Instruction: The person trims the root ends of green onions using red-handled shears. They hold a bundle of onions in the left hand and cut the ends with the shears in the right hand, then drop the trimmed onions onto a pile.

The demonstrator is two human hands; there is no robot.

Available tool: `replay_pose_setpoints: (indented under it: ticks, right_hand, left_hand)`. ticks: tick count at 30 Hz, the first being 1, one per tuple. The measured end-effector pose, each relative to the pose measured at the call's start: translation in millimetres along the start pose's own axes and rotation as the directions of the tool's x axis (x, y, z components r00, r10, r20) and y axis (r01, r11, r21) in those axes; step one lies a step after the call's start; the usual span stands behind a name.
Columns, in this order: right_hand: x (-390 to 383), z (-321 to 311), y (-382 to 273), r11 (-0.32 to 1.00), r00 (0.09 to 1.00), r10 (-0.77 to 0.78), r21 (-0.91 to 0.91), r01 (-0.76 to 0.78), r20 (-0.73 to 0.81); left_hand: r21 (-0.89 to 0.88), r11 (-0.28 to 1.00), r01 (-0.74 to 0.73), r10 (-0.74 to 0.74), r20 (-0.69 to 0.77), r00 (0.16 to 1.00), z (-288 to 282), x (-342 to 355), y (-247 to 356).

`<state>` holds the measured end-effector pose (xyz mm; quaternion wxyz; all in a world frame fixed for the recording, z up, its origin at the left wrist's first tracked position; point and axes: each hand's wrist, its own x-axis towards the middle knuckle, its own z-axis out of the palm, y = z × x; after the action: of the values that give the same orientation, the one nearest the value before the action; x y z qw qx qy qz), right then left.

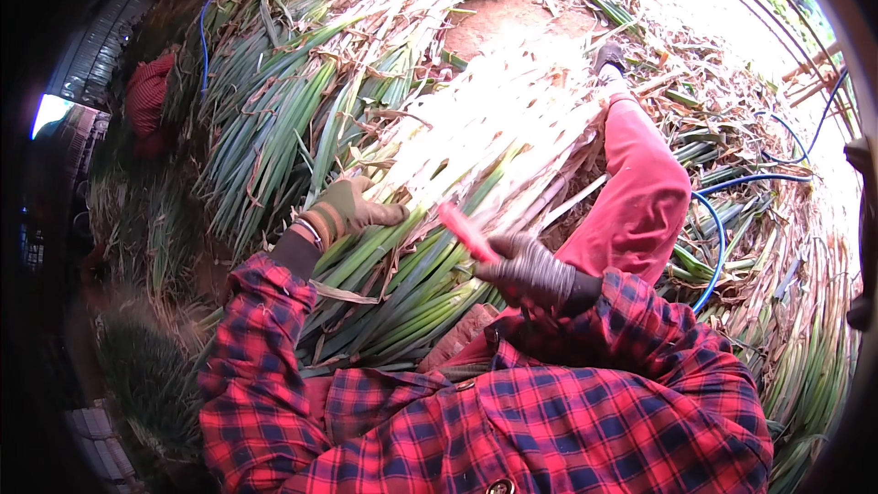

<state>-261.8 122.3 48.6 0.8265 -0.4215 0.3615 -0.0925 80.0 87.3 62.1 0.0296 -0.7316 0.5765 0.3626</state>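
My left hand, in an olive glove, rests on long green leafy stalks with its fingers apart. My right hand, in a dark grey glove, is closed on a red tool that points up-left over the stalks. The tool's exact kind is unclear. Pale, dry stalk ends spread in front of both hands, washed out by strong light. My outstretched leg in red trousers lies along their right side.
More leafy stalks cover the ground around a patch of reddish soil. A blue hose curves at the right. A red patterned cloth lies at the upper left. Thin poles stand at the upper right.
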Motion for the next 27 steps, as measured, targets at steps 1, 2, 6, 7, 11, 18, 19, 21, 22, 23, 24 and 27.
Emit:
replay_pose_setpoints:
  ticks: [1,2,6,7,11,18,19,21,22,23,24,27]
  right_hand:
    - [-11,8,-2,0.998,0.999,-0.011,-0.061,0.014,0.052]
    - [0,9,26,0.952,0.978,-0.195,-0.226,0.206,0.073]
    - [-6,-4,-12,0.986,0.993,0.079,-0.139,-0.091,-0.090]
    - [3,-13,-9,0.997,0.993,0.030,-0.065,-0.037,-0.118]
    - [2,-9,-4,0.997,0.998,-0.028,-0.074,0.024,-0.054]
    - [54,-80,-10,0.992,0.946,-0.004,0.120,0.046,-0.325]
    - [58,-86,-16,0.994,0.937,0.022,0.109,0.018,-0.349]
    - [62,-82,-31,0.999,0.914,-0.004,0.028,0.017,-0.407]
    - [61,-90,-35,0.999,0.901,-0.027,0.010,0.034,-0.434]
    - [78,-112,-19,0.997,0.873,-0.071,-0.006,0.078,-0.483]
    - [87,-118,-19,0.994,0.868,-0.085,0.013,0.105,-0.489]
    - [102,-145,-25,0.995,0.826,-0.052,0.042,0.091,-0.561]
  left_hand:
    - [-0.009,1.000,-0.005,0.005,0.029,1.000,-3,3,2]
    - [-0.019,1.000,-0.010,0.011,0.059,0.998,-5,5,5]
    - [0.032,0.999,0.007,-0.009,0.078,0.997,-16,-10,27]
    - [0.037,0.999,-0.001,-0.001,0.052,0.999,-15,-10,25]
    - [0.035,0.999,0.008,-0.010,0.044,0.999,-8,-1,8]
    - [0.062,0.997,-0.051,0.047,0.059,0.997,0,8,5]
    - [0.040,0.997,-0.071,0.069,0.059,0.996,3,11,-2]
    - [-0.002,0.995,-0.099,0.099,0.054,0.994,8,12,-19]
    - [-0.014,0.995,-0.098,0.099,0.089,0.991,5,12,-7]
    - [0.005,0.995,-0.099,0.098,0.106,0.990,4,12,4]
    - [0.029,0.996,-0.080,0.076,0.115,0.990,0,5,9]
    - [0.127,0.989,-0.072,0.060,0.100,0.993,-1,1,18]
